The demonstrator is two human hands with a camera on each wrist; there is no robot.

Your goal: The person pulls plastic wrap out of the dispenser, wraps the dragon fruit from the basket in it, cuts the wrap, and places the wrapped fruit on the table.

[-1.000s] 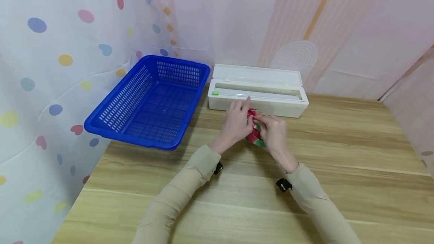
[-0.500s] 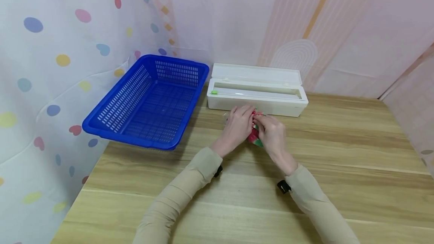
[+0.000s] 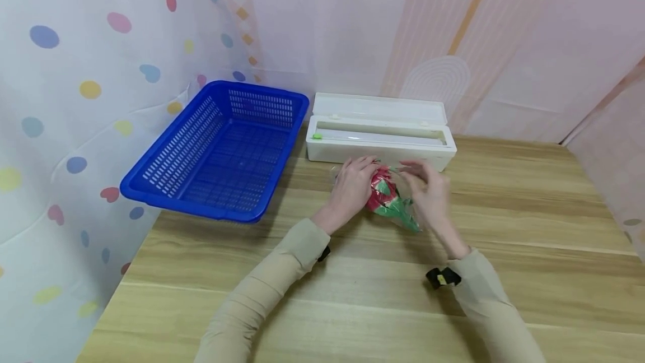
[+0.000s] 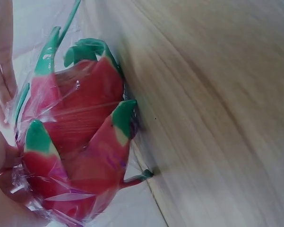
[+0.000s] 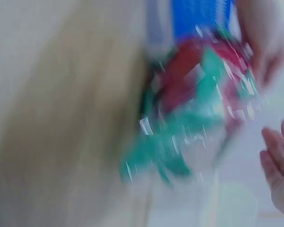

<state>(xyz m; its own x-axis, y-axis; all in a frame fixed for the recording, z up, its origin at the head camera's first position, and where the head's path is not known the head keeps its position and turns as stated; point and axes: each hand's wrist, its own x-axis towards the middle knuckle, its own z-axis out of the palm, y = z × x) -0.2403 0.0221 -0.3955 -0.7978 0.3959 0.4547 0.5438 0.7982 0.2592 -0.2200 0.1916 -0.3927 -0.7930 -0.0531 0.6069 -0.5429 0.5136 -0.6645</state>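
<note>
A red dragon fruit with green-tipped scales [image 3: 381, 190] lies on the table, wrapped in clear plastic film. My left hand [image 3: 353, 186] grips its left end, with the fingertips [image 4: 4, 156] pressing the bunched film in the left wrist view. The fruit's green pointed end extends toward the right. Just beyond its right side is my right hand [image 3: 428, 192], fingers loosely bent and holding nothing. In the right wrist view the fruit [image 5: 189, 90] is blurred, and the right hand's fingers [image 5: 276, 158] stand apart from it.
Behind the hands is a long white cling film dispenser [image 3: 378, 150], its lid raised and a green slider [image 3: 317, 136] at the left of its cutter rail. A blue plastic basket [image 3: 201, 212] stands at the left. Patterned cloth hangs behind the wooden table [image 3: 529, 228].
My right hand has let go of the wrapped fruit and moved right, uncovering more of the fruit and its green end. My left hand's raised forefinger has come down onto the fruit.
</note>
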